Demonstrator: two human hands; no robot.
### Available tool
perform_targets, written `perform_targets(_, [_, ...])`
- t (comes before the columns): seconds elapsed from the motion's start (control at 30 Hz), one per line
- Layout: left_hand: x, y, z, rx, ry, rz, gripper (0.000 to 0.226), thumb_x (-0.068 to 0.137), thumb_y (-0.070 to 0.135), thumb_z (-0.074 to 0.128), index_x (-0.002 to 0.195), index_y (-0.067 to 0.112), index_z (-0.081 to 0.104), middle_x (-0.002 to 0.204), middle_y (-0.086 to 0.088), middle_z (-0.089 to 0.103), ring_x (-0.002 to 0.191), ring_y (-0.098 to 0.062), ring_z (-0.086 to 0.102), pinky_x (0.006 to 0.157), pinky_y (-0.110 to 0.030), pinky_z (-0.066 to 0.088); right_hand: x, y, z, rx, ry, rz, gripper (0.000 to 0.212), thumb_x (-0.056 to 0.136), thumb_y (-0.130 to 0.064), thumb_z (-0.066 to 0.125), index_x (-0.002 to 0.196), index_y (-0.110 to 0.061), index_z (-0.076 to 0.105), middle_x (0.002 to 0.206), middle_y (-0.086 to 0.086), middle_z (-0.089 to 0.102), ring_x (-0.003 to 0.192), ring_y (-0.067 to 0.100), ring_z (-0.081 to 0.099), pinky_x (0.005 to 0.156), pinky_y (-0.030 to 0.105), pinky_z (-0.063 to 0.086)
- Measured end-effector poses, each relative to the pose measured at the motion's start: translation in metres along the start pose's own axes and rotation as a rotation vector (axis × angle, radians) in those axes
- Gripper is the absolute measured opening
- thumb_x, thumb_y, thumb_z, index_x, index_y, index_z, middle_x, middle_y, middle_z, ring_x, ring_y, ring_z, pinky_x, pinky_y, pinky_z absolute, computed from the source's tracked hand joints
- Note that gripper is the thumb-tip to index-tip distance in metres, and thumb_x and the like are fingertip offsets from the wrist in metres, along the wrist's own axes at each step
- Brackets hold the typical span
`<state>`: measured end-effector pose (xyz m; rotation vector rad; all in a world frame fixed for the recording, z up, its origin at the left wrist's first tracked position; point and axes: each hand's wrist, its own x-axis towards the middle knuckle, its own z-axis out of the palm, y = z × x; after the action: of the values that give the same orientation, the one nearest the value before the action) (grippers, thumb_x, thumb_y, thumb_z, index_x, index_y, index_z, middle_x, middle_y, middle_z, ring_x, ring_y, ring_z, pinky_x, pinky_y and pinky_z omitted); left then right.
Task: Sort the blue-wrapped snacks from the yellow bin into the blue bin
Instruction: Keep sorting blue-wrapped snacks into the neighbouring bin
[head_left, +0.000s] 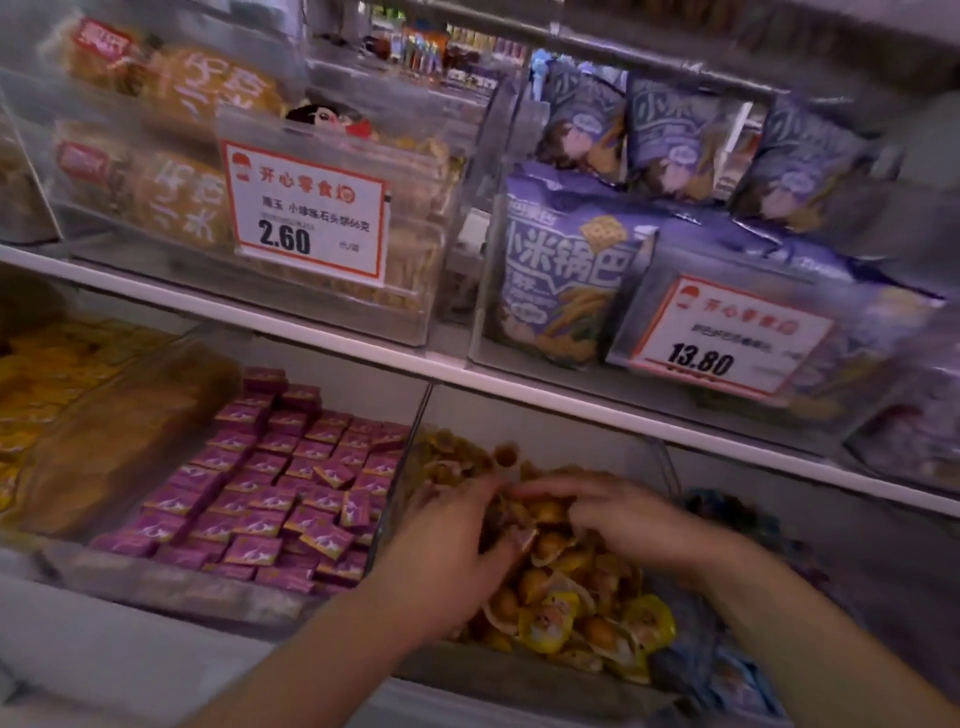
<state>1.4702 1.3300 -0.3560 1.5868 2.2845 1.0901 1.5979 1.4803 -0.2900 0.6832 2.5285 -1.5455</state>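
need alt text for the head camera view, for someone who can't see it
Both hands, left hand and right hand, dig into a clear bin of yellow-wrapped round snacks on a shop's lower shelf; whether either holds anything is blurred. Small purple boxes fill the bin to the left, blue-wrapped snacks lie to the right, and purple snack bags with white price tags sit above.

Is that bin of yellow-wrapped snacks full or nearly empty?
Fairly full: yellow-wrapped snacks heap across the clear plastic bin, with both hands digging into them.
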Motion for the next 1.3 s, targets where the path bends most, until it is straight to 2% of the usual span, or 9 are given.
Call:
perform_targets(0.17, [0.004, -0.002, 0.003, 0.166, 0.008, 0.070, 0.031, 0.095, 0.036, 0.046, 0.123, 0.033, 0.060, 0.107, 0.009, 0.068, 0.105, -0.014, 0.060, 0.096, -0.029, 0.043, -0.028, 0.027, 0.022, -0.403, 0.241, -0.232, 0.072, 0.085, -0.003, 0.049, 0.131, -0.058, 0.044, 0.137, -0.032, 0.044, 0.131, -0.015, 0.037, 0.105, 0.000, 0.021])
perform_targets(0.3, [0.003, -0.002, 0.002, 0.061, 0.126, 0.024, 0.023, 0.093, 0.039, 0.056, 0.112, 0.036, 0.068, 0.105, 0.019, 0.071, 0.099, 0.000, 0.064, 0.084, -0.025, 0.054, -0.019, 0.037, 0.033, -0.558, 0.344, -0.253, 0.053, 0.089, -0.020, 0.053, 0.137, -0.041, 0.052, 0.128, -0.011, 0.055, 0.121, 0.007, 0.050, 0.103, 0.016, 0.037])
perform_targets(0.43, [0.006, 0.003, -0.001, -0.091, 0.297, -0.067, 0.024, 0.093, 0.049, 0.056, 0.103, 0.032, 0.068, 0.087, 0.019, 0.071, 0.079, 0.005, 0.066, 0.071, -0.026, 0.055, -0.017, 0.033, 0.025, -0.570, 0.398, -0.256, 0.040, 0.093, -0.030, 0.053, 0.132, -0.039, 0.057, 0.122, -0.011, 0.058, 0.116, 0.007, 0.052, 0.095, 0.014, 0.037])
perform_targets(0.63, [0.022, 0.020, -0.002, -0.340, 0.419, -0.140, 0.022, 0.091, 0.048, 0.055, 0.085, 0.029, 0.065, 0.080, 0.018, 0.068, 0.073, 0.000, 0.064, 0.062, -0.019, 0.048, -0.019, 0.028, 0.018, -0.497, 0.650, -0.295, 0.025, 0.095, -0.025, 0.056, 0.116, -0.033, 0.068, 0.114, -0.010, 0.055, 0.106, 0.002, 0.051, 0.090, 0.002, 0.033])
perform_targets(0.73, [0.025, 0.026, 0.003, -0.427, 0.361, -0.135, 0.016, 0.094, 0.040, 0.062, 0.088, 0.027, 0.067, 0.080, 0.015, 0.072, 0.074, 0.001, 0.067, 0.064, -0.015, 0.050, -0.019, 0.021, 0.015, -0.404, 0.729, -0.335, 0.022, 0.096, -0.020, 0.057, 0.111, -0.031, 0.068, 0.109, -0.012, 0.065, 0.103, 0.001, 0.058, 0.090, 0.011, 0.043])
perform_targets(0.87, [0.024, 0.033, 0.005, -0.750, 0.311, -0.259, 0.009, 0.094, 0.025, 0.063, 0.094, 0.019, 0.070, 0.087, 0.001, 0.076, 0.083, -0.017, 0.073, 0.077, -0.035, 0.058, -0.018, 0.011, 0.024, -0.056, 0.654, -0.424, 0.021, 0.092, -0.018, 0.065, 0.100, -0.037, 0.071, 0.098, -0.023, 0.072, 0.096, -0.004, 0.066, 0.083, 0.016, 0.052])
perform_targets(1.0, [0.016, 0.036, 0.003, -1.020, 0.157, -0.308, 0.025, 0.085, 0.042, 0.071, 0.098, 0.021, 0.073, 0.098, -0.008, 0.075, 0.087, -0.022, 0.072, 0.076, -0.040, 0.057, -0.013, 0.004, 0.039, 0.225, 0.627, -0.492, 0.028, 0.090, -0.007, 0.068, 0.094, -0.034, 0.073, 0.092, -0.016, 0.075, 0.088, 0.001, 0.071, 0.075, 0.012, 0.052])
perform_targets(1.13, [0.013, 0.031, -0.004, -1.004, 0.156, -0.264, 0.028, 0.077, 0.039, 0.080, 0.095, 0.019, 0.074, 0.079, -0.009, 0.070, 0.063, -0.014, 0.061, 0.051, -0.023, 0.049, -0.010, 0.001, 0.044, 0.185, 0.626, -0.490, 0.030, 0.089, -0.010, 0.070, 0.092, -0.040, 0.071, 0.093, -0.022, 0.073, 0.088, -0.002, 0.069, 0.076, 0.010, 0.050])
perform_targets(1.3, [0.012, 0.024, -0.025, -1.136, 0.295, -0.371, 0.040, 0.063, 0.051, 0.072, 0.082, 0.015, 0.073, 0.070, -0.009, 0.062, 0.050, -0.018, 0.052, 0.039, -0.025, 0.039, 0.008, 0.004, 0.020, 0.145, 0.643, -0.254, 0.022, 0.093, -0.015, 0.063, 0.091, -0.034, 0.073, 0.091, -0.012, 0.075, 0.087, -0.001, 0.069, 0.081, 0.016, 0.052])
